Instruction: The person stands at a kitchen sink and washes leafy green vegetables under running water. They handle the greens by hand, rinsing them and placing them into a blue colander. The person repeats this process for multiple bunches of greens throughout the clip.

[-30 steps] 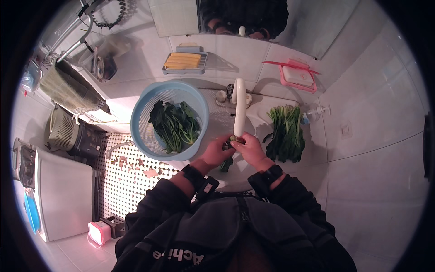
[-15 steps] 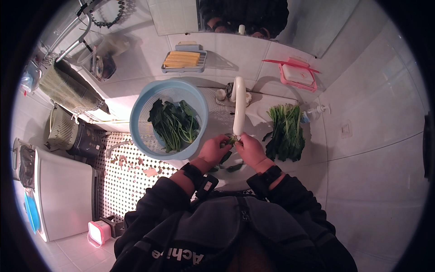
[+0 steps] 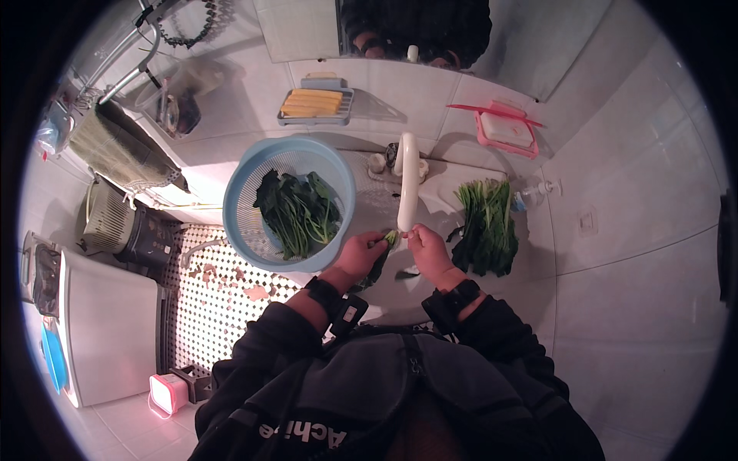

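Note:
Over the sink (image 3: 367,183), my left hand (image 3: 360,255) pinches a leafy green (image 3: 391,238) by its pale stem end, and dark leaves hang below. My right hand (image 3: 430,255) is just to the right, under the tip of the white faucet spout (image 3: 407,184). Its fingertips are pressed together; anything between them is too small to make out. A dark leaf piece (image 3: 407,273) lies in the basin between my wrists. To the left, a blue colander (image 3: 233,203) holds washed-looking dark greens (image 3: 296,211). A bunch of greens (image 3: 488,230) rests on the counter at right, stems pointing away.
A soap rack (image 3: 315,106) with yellow bars and a pink soap dish (image 3: 505,132) are on the wall. A clear bottle (image 3: 534,194) stands beyond the bunch. At left are a towel (image 3: 123,150), a white cabinet-like box (image 3: 111,330) and debris on the tiled floor.
My hands have drawn slightly apart. The green's stem end now shows in my left hand, while my right fingers have come away from it.

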